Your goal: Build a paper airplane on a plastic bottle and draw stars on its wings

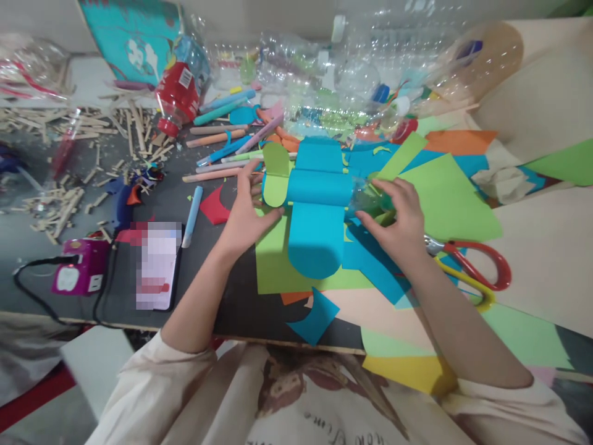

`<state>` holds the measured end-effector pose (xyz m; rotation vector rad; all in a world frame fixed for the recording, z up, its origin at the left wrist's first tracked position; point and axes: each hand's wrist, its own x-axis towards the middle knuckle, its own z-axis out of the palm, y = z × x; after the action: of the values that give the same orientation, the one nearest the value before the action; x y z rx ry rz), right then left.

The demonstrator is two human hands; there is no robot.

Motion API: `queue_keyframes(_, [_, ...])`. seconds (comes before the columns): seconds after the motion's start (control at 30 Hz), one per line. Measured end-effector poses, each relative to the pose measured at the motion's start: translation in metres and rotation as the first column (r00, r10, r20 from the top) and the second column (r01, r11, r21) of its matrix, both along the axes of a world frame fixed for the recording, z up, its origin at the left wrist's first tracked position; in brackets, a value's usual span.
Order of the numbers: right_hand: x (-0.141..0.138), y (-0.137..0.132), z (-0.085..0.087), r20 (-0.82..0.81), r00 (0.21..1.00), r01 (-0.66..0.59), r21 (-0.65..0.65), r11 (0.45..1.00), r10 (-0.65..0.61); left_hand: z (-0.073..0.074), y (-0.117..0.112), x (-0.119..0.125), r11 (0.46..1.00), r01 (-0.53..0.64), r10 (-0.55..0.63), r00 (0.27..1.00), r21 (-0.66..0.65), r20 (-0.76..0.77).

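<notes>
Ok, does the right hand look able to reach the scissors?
Probably yes: the scissors lie close by with both handles showing, though the right hand would likely have to release the blue-wrapped bottle first.

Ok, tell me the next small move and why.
Perhaps press the green paper piece against the blue-wrapped plastic bottle: the left hand is beside that piece, and the right hand, at the bottle's clear end, could steady it.

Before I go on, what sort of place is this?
Probably a craft workspace: there are red-and-yellow-handled metal scissors, a light-green paper sheet and a clear plastic bottle partly wrapped in blue paper.
</notes>
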<state>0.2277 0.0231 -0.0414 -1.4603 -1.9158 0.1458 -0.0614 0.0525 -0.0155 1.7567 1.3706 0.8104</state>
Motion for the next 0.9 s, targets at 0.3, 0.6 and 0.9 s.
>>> queue_keyframes(0.3, [-0.001,0.000,0.001,0.064,0.998,-0.016,-0.038,0.999,0.018,0.085,-0.003,-0.112,0.804,-0.586,0.403,0.411,0.101,-0.818])
queue_keyframes(0.6, [-0.001,0.001,0.000,0.076,0.997,-0.022,-0.031,0.999,0.024,0.066,0.021,-0.158,0.660,-0.748,0.307,0.345,-0.062,-0.887])
queue_keyframes(0.9, [0.002,0.004,-0.005,0.042,0.998,-0.047,-0.018,0.999,0.048,0.080,0.021,-0.132,0.533,-0.846,0.740,0.460,0.011,-0.490])
